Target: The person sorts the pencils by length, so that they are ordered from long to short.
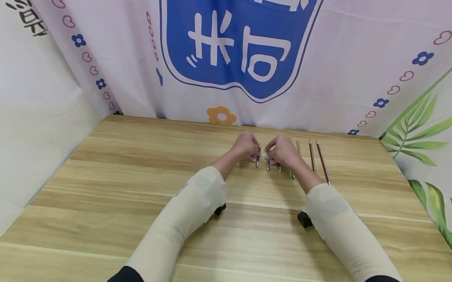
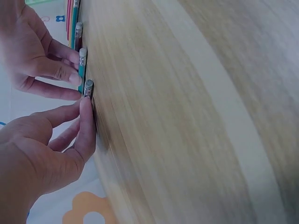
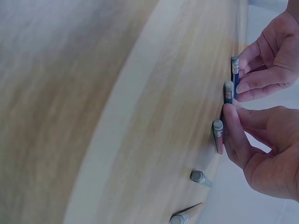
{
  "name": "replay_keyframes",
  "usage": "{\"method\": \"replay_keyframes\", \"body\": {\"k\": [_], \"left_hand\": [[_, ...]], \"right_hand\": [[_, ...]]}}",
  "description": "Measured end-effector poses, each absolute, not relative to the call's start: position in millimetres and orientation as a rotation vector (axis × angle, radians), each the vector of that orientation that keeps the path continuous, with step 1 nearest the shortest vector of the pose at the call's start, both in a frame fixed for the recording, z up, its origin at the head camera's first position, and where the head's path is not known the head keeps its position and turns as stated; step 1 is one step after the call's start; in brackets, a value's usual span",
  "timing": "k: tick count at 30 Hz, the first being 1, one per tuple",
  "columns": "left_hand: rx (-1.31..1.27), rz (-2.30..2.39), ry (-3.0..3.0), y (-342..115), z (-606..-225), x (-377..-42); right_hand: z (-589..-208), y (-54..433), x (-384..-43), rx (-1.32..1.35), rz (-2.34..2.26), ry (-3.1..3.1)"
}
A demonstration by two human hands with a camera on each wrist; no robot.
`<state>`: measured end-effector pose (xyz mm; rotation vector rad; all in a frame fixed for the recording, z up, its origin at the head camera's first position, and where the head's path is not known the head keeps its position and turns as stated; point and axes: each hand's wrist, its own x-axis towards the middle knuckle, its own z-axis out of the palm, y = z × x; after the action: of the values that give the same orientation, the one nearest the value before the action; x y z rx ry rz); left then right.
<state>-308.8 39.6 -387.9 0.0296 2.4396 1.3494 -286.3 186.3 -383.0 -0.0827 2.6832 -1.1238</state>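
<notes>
Near the table's far edge, my left hand [image 1: 245, 146] pinches a dark blue pencil [image 3: 235, 70] between thumb and fingers. Just right of it, my right hand [image 1: 283, 151] pinches a teal pencil [image 2: 81, 70]. Both pencils lie with their eraser ends toward me, side by side with a small gap. A red pencil [image 3: 218, 137] lies beside the right hand, partly hidden by it in the head view. Farther right come a light green pencil [image 3: 200, 177] and more pencils, among them a reddish-brown one [image 1: 323, 162].
The wood-grain table [image 1: 96, 203] ends at a printed cloth [image 1: 190, 98] hanging behind the pencils. Beige sleeves [image 1: 182, 214] cover both forearms. A small black block [image 1: 304, 219] sits under the right wrist, another [image 1: 220, 210] under the left.
</notes>
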Motion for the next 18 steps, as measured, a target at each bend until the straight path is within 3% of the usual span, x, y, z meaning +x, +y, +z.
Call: {"method": "replay_keyframes", "body": {"k": [18], "left_hand": [[0.065, 1.417, 2.409, 34.2, -388.2, -304.8]], "right_hand": [[-382.5, 186.3, -287.3, -0.07, -1.135, 2.654]]}}
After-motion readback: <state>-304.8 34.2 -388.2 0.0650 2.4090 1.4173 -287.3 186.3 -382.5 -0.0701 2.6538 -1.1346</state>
